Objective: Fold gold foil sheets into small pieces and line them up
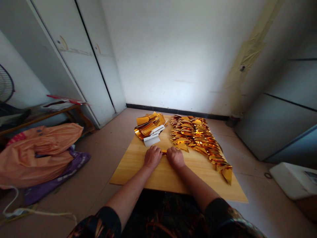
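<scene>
On the wooden board (133, 168) in front of me, my left hand (153, 156) and my right hand (176, 157) are closed over a piece of gold foil paper (164, 152). Only a short strip of it shows between them; the rest is under my fingers. Just beyond my left hand lies a loose heap of gold foil sheets (148, 126), with some white-backed sheets (152, 140) at its near side. Several rows of folded gold foil pieces (195, 134) overlap beyond and to the right of my right hand, running to the board's right edge.
Grey cabinets stand at the left (81, 49) and right (279, 109). A white box (294, 180) sits on the floor at right. Orange cloth (42, 152) and a purple bag (56, 178) lie at left, near a pale cord (44, 211). A wall (173, 59) rises behind the board.
</scene>
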Demonstrator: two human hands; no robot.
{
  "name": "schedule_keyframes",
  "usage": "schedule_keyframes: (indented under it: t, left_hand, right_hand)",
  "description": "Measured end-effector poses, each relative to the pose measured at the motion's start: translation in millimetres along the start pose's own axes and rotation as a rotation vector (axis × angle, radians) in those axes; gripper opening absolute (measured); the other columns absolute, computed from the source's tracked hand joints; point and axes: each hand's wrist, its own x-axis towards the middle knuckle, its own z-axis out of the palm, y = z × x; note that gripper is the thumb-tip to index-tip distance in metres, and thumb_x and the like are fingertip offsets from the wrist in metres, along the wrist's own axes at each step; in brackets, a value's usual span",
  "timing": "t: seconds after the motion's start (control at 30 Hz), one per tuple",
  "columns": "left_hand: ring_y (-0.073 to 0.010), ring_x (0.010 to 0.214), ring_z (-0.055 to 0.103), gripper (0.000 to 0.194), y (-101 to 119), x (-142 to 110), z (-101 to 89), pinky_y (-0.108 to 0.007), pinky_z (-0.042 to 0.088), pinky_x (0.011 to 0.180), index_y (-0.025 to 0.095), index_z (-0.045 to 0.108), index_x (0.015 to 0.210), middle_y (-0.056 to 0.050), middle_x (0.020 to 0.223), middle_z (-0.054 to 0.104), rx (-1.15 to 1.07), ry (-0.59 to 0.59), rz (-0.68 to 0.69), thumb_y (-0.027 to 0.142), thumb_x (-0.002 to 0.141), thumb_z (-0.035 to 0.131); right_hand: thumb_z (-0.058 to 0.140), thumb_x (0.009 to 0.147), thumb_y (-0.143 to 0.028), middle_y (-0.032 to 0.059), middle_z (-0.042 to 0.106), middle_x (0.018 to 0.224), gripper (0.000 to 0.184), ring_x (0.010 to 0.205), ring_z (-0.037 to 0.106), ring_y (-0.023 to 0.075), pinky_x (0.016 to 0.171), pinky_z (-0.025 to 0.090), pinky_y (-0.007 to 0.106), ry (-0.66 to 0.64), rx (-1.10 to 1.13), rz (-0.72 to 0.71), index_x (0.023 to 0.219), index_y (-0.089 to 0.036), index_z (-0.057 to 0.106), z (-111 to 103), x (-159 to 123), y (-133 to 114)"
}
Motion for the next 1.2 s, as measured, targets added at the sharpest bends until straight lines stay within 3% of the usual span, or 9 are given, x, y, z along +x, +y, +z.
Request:
schedule_keyframes:
  t: [0.23,0.6,1.2]
  left_hand:
    - [-0.0187,0.091,0.055,0.019,2.5,2.6,3.4,-0.028,0.041,0.075,0.021,0.062,0.093,-0.005,0.095,0.060,-0.057,-0.036,-0.073,0.020,0.091,0.043]
    - [-0.0185,0.096,0.054,0.025,2.0,4.6,3.2,-0.028,0.041,0.082,0.022,0.064,0.097,-0.005,0.098,0.063,-0.090,-0.054,-0.065,0.014,0.089,0.042]
    - [-0.0193,0.096,0.054,0.025,5.0,-0.3,-1.3,-0.029,0.042,0.085,0.019,0.062,0.101,-0.006,0.098,0.061,-0.152,0.002,-0.130,0.014,0.080,0.050]
  right_hand:
    - [0.039,0.094,-0.019,0.0085,0.062,0.097,0.023,0.089,0.056,0.0205,0.075,0.035,0.031,0.024,-0.038,-0.035,0.099,-0.019,0.062,9.3,2.8,2.6]
    - [0.039,0.094,-0.017,0.0070,0.062,0.094,0.020,0.086,0.055,0.0193,0.072,0.033,0.031,0.093,-0.056,-0.038,0.096,-0.019,0.060,15.1,0.9,3.2]
    - [0.046,0.089,-0.020,0.0058,0.061,0.092,0.015,0.082,0.054,0.0179,0.073,0.032,0.029,0.193,0.017,0.012,0.091,-0.019,0.060,16.6,-2.0,5.7]
